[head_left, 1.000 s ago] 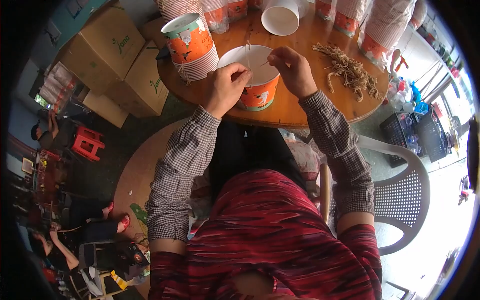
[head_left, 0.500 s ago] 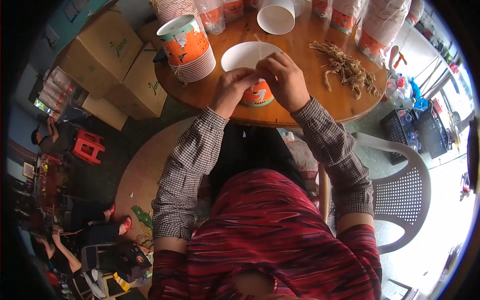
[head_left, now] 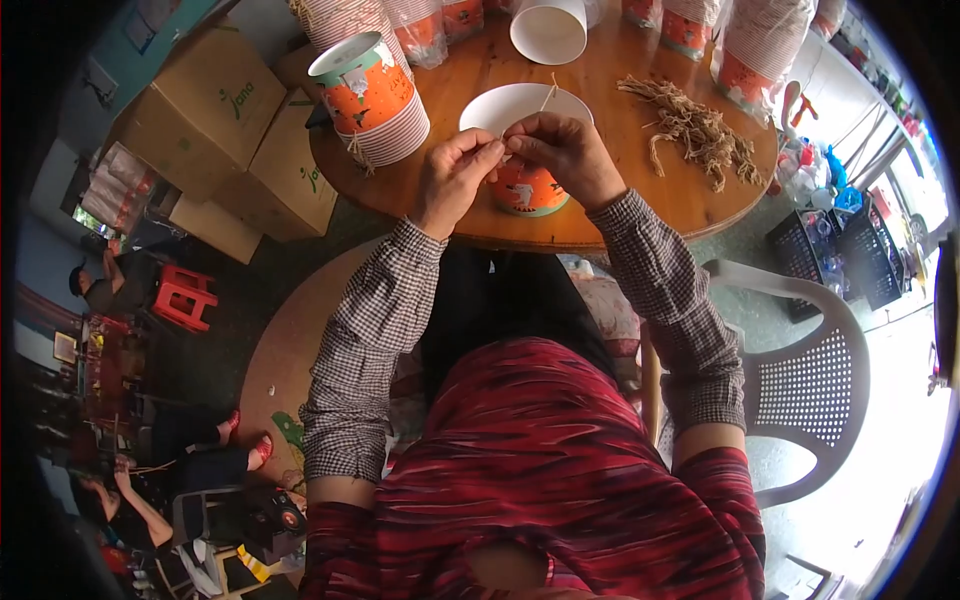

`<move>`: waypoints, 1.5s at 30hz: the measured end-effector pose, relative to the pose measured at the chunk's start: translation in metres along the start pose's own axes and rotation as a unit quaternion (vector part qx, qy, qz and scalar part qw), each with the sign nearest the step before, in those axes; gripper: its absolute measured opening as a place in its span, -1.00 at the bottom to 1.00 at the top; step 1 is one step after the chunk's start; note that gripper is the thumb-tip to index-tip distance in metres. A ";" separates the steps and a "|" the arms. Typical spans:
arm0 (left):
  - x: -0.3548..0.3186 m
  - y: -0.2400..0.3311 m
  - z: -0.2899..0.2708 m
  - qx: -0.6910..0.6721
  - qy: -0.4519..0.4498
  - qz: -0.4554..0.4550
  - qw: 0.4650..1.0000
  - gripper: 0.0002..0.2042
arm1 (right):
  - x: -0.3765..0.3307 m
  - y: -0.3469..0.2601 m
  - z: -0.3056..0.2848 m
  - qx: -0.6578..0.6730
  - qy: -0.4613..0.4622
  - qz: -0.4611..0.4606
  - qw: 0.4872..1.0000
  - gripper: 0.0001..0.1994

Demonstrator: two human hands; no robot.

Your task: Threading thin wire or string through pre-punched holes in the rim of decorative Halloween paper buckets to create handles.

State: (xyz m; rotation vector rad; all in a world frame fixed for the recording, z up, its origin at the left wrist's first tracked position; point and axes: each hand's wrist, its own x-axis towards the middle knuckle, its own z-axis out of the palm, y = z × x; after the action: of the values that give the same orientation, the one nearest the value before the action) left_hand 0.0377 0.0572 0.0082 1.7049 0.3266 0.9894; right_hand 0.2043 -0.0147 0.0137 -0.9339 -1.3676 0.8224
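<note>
An orange patterned bucket (head_left: 527, 192) with a green base band and white inside stands upright near the table's front edge. My left hand (head_left: 458, 178) and my right hand (head_left: 572, 155) meet just above its near rim. Both are closed in a fingertip pinch on a thin piece of twine (head_left: 552, 92), whose loose length rises over the bucket's white opening. The pinched part is mostly hidden by my fingers. To the right on the table lies a tangled heap of brown twine (head_left: 700, 130).
On the left stands a leaning stack of similar buckets (head_left: 372, 105). Another bucket (head_left: 550, 32) lies on its side at the back, near plastic-wrapped stacks (head_left: 762, 50). Cardboard boxes (head_left: 215, 110) are left of the round wooden table (head_left: 610, 190), a grey chair (head_left: 800, 385) right. Other people sit far left.
The bucket has shifted slightly right and my hands have come a little apart at the wrists, fingertips still together. The twine's loose end now stands out more clearly above the bucket.
</note>
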 end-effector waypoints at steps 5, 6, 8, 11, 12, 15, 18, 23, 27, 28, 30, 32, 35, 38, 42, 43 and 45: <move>-0.001 0.002 0.009 0.022 0.037 0.005 0.999 -0.85 | -0.006 0.006 0.006 0.010 0.030 -0.040 0.999 -0.89; -0.001 0.002 0.010 0.038 0.044 0.011 0.998 -0.85 | -0.007 0.007 0.008 0.002 0.055 -0.047 0.997 -0.90; -0.001 0.000 0.009 0.092 0.056 0.026 0.994 -0.85 | -0.010 0.006 0.010 -0.023 0.076 -0.044 0.996 -0.91; 0.000 -0.004 0.011 0.133 0.077 0.040 0.987 -0.84 | -0.013 0.004 0.018 -0.081 0.122 -0.065 0.987 -0.92; 0.000 -0.005 0.012 0.121 0.088 0.038 0.988 -0.84 | -0.015 0.004 0.021 -0.114 0.145 -0.088 0.979 -0.92; 0.001 -0.007 0.019 0.057 0.130 0.030 0.989 -0.87 | -0.018 0.003 0.025 -0.148 0.165 -0.133 0.966 -0.93; -0.001 -0.002 0.025 0.043 0.142 0.041 0.988 -0.89 | -0.019 0.007 0.024 -0.184 0.169 -0.144 0.958 -0.92; -0.002 -0.004 0.025 0.088 0.146 0.060 0.984 -0.91 | -0.019 0.009 0.026 -0.149 0.172 -0.135 0.964 -0.91; -0.004 -0.007 0.026 0.216 0.149 0.117 0.958 -0.91 | -0.020 0.011 0.023 -0.144 0.176 -0.116 0.967 -0.91; -0.005 -0.007 0.025 0.216 0.149 0.117 0.958 -0.91 | -0.019 0.012 0.022 -0.143 0.176 -0.116 0.967 -0.91; -0.005 -0.005 0.024 0.314 0.124 0.210 0.918 -0.92 | -0.019 0.013 0.020 -0.123 0.173 -0.100 0.972 -0.91; -0.004 -0.003 0.023 0.323 0.123 0.219 0.912 -0.91 | -0.019 0.012 0.019 -0.133 0.167 -0.090 0.973 -0.91; -0.003 -0.005 0.020 0.312 0.115 0.192 0.923 -0.90 | -0.018 0.009 0.019 -0.165 0.159 -0.098 0.968 -0.91; -0.001 0.000 0.014 0.231 0.085 0.104 0.964 -0.91 | -0.017 0.005 0.018 -0.194 0.155 -0.120 0.961 -0.89; 0.000 0.010 0.009 -0.009 0.022 -0.085 0.996 -0.90 | -0.014 0.012 0.015 -0.163 0.137 -0.117 0.970 -0.87; 0.000 0.009 0.005 -0.111 -0.011 -0.123 0.986 -0.91 | -0.013 0.014 0.013 -0.162 0.137 -0.118 0.970 -0.87; 0.001 0.008 -0.001 -0.196 -0.044 -0.168 0.965 -0.90 | -0.012 0.014 0.011 0.039 0.068 -0.082 0.994 -0.88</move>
State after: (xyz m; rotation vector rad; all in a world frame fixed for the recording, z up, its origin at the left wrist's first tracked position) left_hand 0.0361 0.0554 0.0161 1.2768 0.3242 0.6728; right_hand 0.1937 -0.0188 -0.0043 -0.7911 -1.2653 0.6704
